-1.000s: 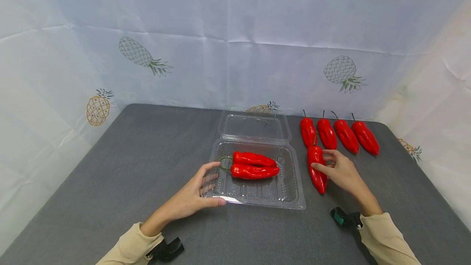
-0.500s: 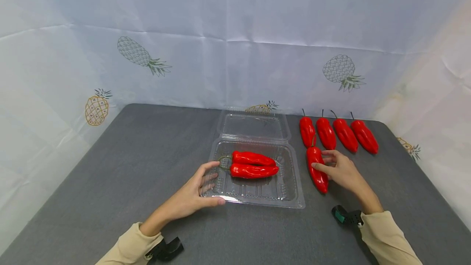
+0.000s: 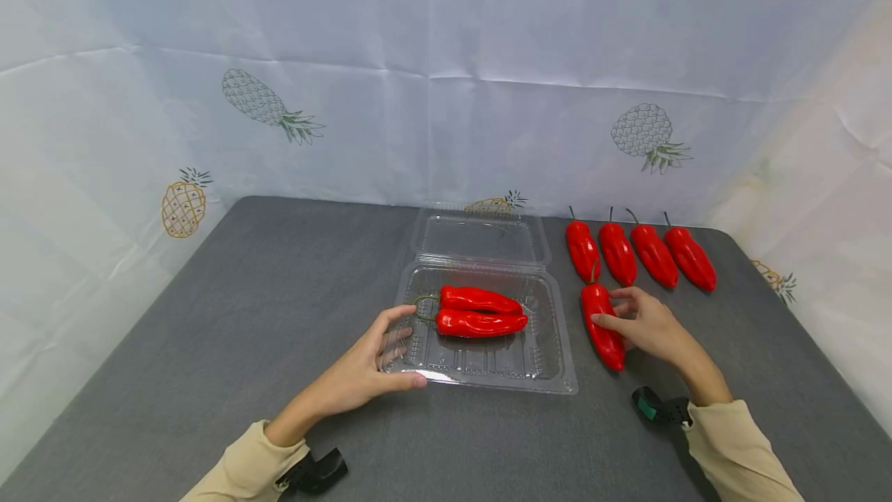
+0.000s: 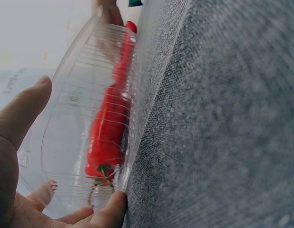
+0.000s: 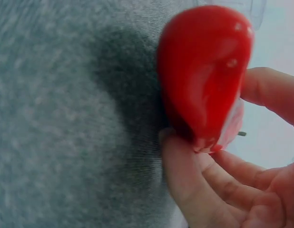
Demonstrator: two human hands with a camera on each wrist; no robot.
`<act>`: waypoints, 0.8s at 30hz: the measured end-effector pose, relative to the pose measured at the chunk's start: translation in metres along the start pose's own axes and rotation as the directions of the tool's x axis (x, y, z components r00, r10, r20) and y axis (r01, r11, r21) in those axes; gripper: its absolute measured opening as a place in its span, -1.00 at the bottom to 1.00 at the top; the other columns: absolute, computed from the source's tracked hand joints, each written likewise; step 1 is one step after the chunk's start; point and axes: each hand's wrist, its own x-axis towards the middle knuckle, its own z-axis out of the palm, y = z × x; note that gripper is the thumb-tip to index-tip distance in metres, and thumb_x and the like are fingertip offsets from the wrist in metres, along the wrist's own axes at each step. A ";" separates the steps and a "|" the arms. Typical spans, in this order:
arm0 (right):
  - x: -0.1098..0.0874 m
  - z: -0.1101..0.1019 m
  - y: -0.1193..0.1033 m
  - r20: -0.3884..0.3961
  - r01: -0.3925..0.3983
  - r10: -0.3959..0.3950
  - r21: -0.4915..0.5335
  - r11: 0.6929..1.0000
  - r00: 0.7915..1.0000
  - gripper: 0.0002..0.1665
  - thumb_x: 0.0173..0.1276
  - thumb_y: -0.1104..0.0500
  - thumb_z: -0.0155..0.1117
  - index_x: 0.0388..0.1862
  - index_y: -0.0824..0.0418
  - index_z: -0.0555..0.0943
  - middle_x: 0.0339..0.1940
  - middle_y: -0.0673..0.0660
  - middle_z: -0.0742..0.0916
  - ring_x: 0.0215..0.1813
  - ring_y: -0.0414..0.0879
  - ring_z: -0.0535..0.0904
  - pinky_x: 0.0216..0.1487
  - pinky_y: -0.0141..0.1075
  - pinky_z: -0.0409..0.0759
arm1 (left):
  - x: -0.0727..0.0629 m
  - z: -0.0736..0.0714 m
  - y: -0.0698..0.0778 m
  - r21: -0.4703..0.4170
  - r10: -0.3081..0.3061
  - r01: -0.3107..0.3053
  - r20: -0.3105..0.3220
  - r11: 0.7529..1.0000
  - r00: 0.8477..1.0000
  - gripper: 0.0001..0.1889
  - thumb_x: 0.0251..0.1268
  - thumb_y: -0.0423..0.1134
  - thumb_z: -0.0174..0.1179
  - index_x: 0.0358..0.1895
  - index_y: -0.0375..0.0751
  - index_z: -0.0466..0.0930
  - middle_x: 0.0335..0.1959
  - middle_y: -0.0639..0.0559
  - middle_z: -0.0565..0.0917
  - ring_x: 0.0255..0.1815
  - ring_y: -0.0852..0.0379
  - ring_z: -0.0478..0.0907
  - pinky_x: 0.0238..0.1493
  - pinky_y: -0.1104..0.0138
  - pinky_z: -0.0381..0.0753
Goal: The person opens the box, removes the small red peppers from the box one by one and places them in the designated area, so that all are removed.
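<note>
My right hand (image 3: 650,325) pinches a glossy red pepper (image 3: 601,324) between thumb and fingers, right of the clear plastic clamshell box (image 3: 481,379). In the right wrist view the pepper (image 5: 204,71) is seen end-on, with a shadow on the cloth beside it; whether it touches the table I cannot tell. At the box's front left corner, my left hand (image 3: 362,370) rests with thumb and fingers spread around it. Inside the box lie two red peppers (image 3: 481,324), side by side, stems pointing left. Through the clear wall they also show in the left wrist view.
The box's lid (image 3: 481,238) lies folded back behind it. Several more red peppers (image 3: 655,256) form a row at the back right, stems away from me. The grey table (image 3: 244,316) ends at a white pineapple-print curtain (image 3: 383,122).
My right hand and its pepper have shifted slightly towards me and to the right. The leftmost pepper of the row has turned a little. My left hand stays at the box corner.
</note>
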 end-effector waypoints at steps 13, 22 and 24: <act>-0.002 -0.003 -0.003 0.029 -0.010 0.011 -0.023 1.000 1.000 -0.06 0.36 -0.09 0.32 0.40 0.51 0.18 0.07 0.49 0.57 -0.34 -0.10 0.69 -0.25 -0.15 0.77 | 0.000 0.000 0.001 0.004 -0.007 0.007 0.000 1.000 1.000 -0.04 0.15 -0.22 0.45 0.51 -0.14 -0.02 0.59 -0.17 0.04 0.57 -0.25 0.12 0.50 -0.06 0.28; -0.002 -0.002 -0.001 0.024 0.021 -0.022 0.011 1.000 0.999 -0.11 0.38 -0.05 0.32 0.38 0.52 0.21 0.04 0.47 0.58 -0.27 -0.09 0.67 -0.27 -0.16 0.79 | 0.000 0.000 0.000 0.003 0.009 -0.009 0.002 1.000 1.000 -0.06 0.17 -0.22 0.43 0.51 -0.18 -0.01 0.59 -0.19 0.04 0.57 -0.29 0.11 0.50 -0.10 0.27; -0.002 -0.002 -0.001 0.030 0.023 -0.023 0.015 1.000 0.999 -0.11 0.38 -0.05 0.32 0.39 0.52 0.21 0.05 0.47 0.59 -0.25 -0.08 0.66 -0.27 -0.16 0.79 | 0.000 0.000 0.000 0.003 0.015 -0.015 0.003 1.000 1.000 -0.07 0.18 -0.22 0.43 0.50 -0.19 -0.01 0.59 -0.20 0.04 0.57 -0.30 0.11 0.50 -0.11 0.27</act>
